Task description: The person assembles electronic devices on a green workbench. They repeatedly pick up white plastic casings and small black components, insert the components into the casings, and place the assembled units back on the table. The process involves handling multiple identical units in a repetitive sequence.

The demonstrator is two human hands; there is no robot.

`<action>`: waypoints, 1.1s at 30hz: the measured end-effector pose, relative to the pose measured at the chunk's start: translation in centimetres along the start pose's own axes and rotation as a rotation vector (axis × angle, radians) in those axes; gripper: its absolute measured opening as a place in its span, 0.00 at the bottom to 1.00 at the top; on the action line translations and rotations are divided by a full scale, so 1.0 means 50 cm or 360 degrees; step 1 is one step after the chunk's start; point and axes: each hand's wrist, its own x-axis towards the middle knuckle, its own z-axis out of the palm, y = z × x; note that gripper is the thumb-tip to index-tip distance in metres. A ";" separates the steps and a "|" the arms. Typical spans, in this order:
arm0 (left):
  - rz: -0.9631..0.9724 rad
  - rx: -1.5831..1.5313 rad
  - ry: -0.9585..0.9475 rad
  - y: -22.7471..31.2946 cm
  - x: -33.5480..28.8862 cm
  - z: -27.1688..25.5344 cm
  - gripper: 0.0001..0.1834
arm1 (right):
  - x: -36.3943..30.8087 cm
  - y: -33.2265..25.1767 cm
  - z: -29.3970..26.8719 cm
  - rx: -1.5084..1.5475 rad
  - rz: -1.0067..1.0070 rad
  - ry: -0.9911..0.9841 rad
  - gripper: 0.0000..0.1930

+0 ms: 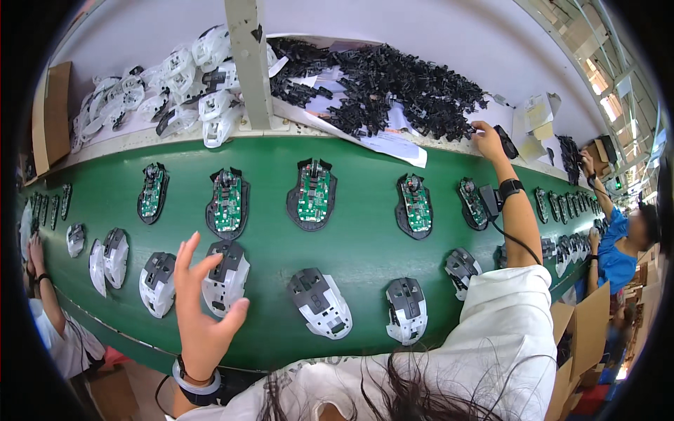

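My left hand [205, 335] hovers over the near side of the green belt, fingers spread and holding nothing. Just behind its fingers lies a white and grey mouse top shell [225, 284]. Reaching across the belt, my right hand [490, 143] is at the right edge of a heap of small black plastic parts [400, 88]. Its fingers are curled together at the heap, and whatever they pinch is too small to make out. Below my right wrist sits a mouse base with a green circuit board [472, 203]. Similar bases, such as one mouse base [312, 195], stand in a row.
White shells [179, 74] are piled on the back ledge [112, 149], left of a metal post [247, 63]. More top shells, including one shell [406, 312], line the near side. Co-workers sit left and right, one in a blue shirt [619, 249]. A cardboard box [591, 326] stands at right.
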 end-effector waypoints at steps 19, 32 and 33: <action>-0.0816 -0.2701 -0.0514 -0.006 0.070 0.034 0.30 | -0.339 -0.760 -0.104 0.0751 -0.1537 -0.0309 0.11; -0.0608 -0.1541 0.0006 0.016 0.037 0.037 0.25 | -0.389 -0.848 0.019 0.0533 -0.1764 -0.0476 0.10; -0.0620 -0.1461 0.0053 0.015 0.037 0.035 0.24 | -0.392 -0.851 0.019 0.0501 -0.1761 -0.0515 0.11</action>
